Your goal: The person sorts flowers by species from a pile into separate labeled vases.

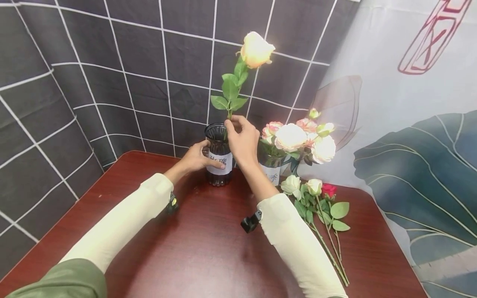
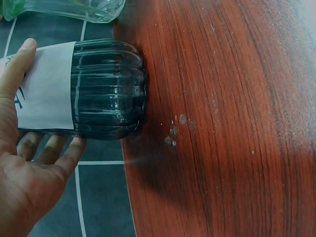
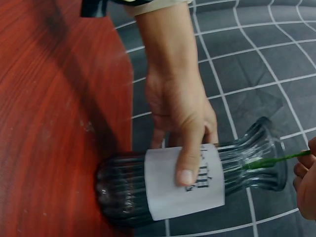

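Note:
A dark glass vase point(image 1: 218, 179) with a fluted body and flared rim stands on the table. My left hand point(image 1: 196, 159) holds it round the side. In the right wrist view the thumb lies across its white paper label point(image 3: 185, 200), which has dark handwriting. My right hand point(image 1: 244, 140) pinches the green stem of a pale yellow-orange rose point(image 1: 257, 50) just above the vase rim. The rose stands nearly upright, bloom high and leaves above the fingers. In the right wrist view its stem point(image 3: 269, 162) passes through the vase mouth. The right fingers show only partly there.
To the right stands a second labelled glass vase point(image 1: 271, 174) filled with pink and white flowers point(image 1: 292, 137). Beside it two white roses point(image 1: 314, 186) and a red rose point(image 1: 329, 190) lie on the reddish-brown table point(image 1: 179, 252). A dark gridded cloth point(image 1: 145, 54) hangs close behind.

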The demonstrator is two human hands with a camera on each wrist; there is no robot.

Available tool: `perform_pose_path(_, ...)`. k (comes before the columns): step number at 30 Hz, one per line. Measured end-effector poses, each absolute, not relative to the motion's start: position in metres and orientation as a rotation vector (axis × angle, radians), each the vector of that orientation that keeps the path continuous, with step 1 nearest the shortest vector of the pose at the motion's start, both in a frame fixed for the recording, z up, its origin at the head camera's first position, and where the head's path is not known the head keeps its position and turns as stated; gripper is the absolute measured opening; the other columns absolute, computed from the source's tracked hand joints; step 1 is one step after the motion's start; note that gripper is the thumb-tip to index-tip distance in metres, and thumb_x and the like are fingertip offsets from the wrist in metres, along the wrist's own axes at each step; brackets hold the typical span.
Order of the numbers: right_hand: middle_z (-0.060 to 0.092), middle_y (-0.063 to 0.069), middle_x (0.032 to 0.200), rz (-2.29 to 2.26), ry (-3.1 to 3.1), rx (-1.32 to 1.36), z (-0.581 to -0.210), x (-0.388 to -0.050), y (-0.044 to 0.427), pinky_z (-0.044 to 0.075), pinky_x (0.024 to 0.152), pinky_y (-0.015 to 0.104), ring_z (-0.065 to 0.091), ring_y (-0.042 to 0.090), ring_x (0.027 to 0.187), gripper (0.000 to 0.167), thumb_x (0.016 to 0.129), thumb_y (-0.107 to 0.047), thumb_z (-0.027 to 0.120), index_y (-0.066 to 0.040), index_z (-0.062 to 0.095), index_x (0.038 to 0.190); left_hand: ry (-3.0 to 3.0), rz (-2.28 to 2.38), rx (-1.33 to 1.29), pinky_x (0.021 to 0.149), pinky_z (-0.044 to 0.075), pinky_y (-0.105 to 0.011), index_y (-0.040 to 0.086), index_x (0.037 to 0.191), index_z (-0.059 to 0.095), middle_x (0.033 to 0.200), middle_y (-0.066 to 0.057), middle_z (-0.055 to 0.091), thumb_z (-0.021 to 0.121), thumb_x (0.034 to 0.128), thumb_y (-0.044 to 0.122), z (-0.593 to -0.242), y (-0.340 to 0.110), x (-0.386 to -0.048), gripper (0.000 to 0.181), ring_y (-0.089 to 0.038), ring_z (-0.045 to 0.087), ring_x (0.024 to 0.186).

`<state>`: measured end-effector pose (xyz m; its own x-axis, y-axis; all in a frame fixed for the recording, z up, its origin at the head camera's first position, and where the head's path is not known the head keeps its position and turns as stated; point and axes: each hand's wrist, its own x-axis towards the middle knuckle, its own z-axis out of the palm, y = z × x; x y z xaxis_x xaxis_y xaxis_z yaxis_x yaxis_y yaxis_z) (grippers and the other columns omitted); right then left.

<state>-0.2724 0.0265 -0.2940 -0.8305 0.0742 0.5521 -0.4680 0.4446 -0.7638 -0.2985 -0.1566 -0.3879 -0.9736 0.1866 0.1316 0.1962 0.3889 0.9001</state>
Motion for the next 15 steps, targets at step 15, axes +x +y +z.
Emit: perform_pose_path(15, 0.079, 0.003, 0.124, 1.259, -2.245, 0.312, -0.353, -0.318, 0.028, 0.050, 0.111, 0.046, 0.064, 0.027, 0.124, 0.025, 0.098, -0.038, 0.080, -0.019, 0.090, 0.112, -2.633, -1.653, -0.327, 0.112, 0.058, -0.050, 0.006, 0.143, 0.068, 0.134, -0.019, 0.079, 0.106, 0.0772, 0.025, -0.387, -0.156, -0.297, 0.078, -0.035, 0.074, 0.126)
